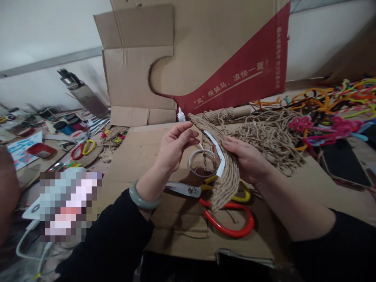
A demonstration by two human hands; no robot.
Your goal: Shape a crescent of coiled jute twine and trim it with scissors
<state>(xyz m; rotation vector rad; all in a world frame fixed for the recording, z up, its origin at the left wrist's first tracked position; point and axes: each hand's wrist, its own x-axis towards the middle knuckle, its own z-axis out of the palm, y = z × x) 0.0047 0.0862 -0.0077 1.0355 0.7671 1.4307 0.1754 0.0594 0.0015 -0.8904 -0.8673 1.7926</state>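
My right hand (246, 156) grips a curved band of jute twine (229, 178) by its outer edge, thumb on top. Rows of twine run along the band, and a white strip (219, 156) lines its inner edge. Close to the band's upper tip, my left hand (178, 145) has thumb and forefinger pinched together; whatever sits between them is too small to make out. Below the band lies a large pair of scissors (188, 190) with red and yellow handles, partly covered by it. A roll of tape (192, 166) rests between my hands, behind the white strip.
A cardboard sheet (132, 156) covers the work surface, with upright cardboard (138, 78) behind. Loose jute twine (264, 137) is heaped at right, near a dark phone (346, 162). A small white glue bottle (180, 116), a tilted water bottle (88, 98) and smaller scissors (78, 150) stand or lie leftward.
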